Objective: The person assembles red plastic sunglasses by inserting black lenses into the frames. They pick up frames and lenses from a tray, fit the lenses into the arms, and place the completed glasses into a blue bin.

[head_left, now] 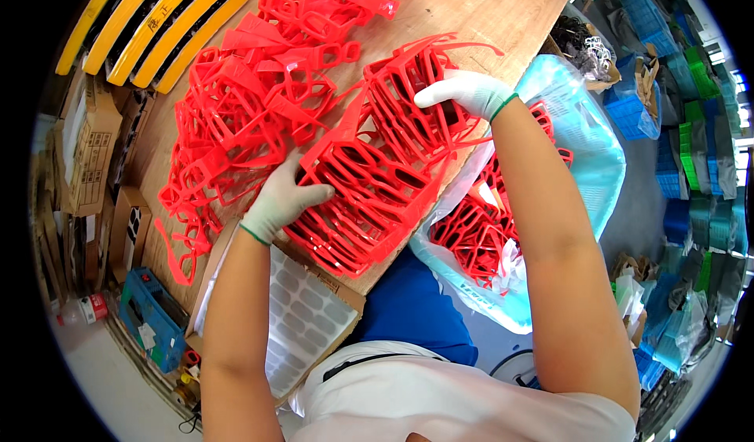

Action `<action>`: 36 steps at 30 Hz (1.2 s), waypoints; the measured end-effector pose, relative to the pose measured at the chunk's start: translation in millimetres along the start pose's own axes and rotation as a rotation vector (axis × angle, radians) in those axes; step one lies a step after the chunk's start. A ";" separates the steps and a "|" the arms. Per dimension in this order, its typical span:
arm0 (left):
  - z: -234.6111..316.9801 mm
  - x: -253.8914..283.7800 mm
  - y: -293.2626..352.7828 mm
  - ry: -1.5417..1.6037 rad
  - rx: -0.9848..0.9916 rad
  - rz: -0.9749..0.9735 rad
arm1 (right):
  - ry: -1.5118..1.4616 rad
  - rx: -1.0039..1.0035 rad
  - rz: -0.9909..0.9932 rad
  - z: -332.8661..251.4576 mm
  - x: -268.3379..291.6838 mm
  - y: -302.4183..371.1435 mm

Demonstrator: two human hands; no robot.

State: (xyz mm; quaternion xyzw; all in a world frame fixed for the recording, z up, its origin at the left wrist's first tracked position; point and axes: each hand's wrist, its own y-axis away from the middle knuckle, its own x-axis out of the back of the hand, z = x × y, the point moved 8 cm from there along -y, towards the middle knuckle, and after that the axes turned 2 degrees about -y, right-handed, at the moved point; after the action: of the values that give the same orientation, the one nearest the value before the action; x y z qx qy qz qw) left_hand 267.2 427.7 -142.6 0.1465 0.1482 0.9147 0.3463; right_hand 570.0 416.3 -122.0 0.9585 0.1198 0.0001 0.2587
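Red plastic glasses frames lie nested in a neat stack [369,199] at the near edge of the wooden table. My left hand [284,199], in a white glove, grips that stack's left side, thumb over the top and the other fingers partly hidden. A second red stack [404,116] stands just beyond it, nearly touching. Gloved the same way, my right hand [470,95] holds this farther stack at its right side. Its thumb lies across the frames, and the remaining fingers are mostly out of sight. Beside the stacks, a loose pile of red glasses frames [243,100] spreads over the table.
A blue-lined crate [585,140] holding more red frames [479,230] stands at the table's right edge. Below my left forearm is a cardboard box with a patterned sheet [302,308]. Yellow-edged racks [157,30] rise at the far left. Blue bins [632,100] line the right side.
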 end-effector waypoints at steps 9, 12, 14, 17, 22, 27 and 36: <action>27.8 -0.8 -9.8 -0.272 -0.003 0.065 | 0.013 -0.033 0.103 36.4 30.6 5.7; 41.4 2.8 40.1 -0.706 -0.033 0.564 | -0.007 -0.062 0.038 33.5 17.3 15.9; 8.3 -6.5 91.9 -0.519 -0.111 0.902 | 0.011 -0.045 0.073 35.3 17.1 14.4; -9.0 -52.1 92.6 0.410 0.020 0.596 | 0.051 -0.046 0.101 28.4 9.4 18.3; -2.8 -73.6 77.6 0.652 0.076 0.509 | 0.013 0.064 0.050 41.9 2.9 13.2; -21.4 -70.6 76.4 0.461 0.063 0.601 | -0.230 0.065 -0.028 43.5 -29.8 48.2; -0.3 -77.0 55.9 0.264 -0.098 0.363 | -0.444 0.372 0.198 78.4 -30.6 133.1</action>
State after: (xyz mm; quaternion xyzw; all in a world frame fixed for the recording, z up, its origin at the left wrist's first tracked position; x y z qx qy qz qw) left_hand 289.3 335.5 -134.8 0.0326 0.1188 0.9793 0.1604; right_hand 575.7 258.9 -122.0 0.9730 -0.0356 -0.2063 0.0975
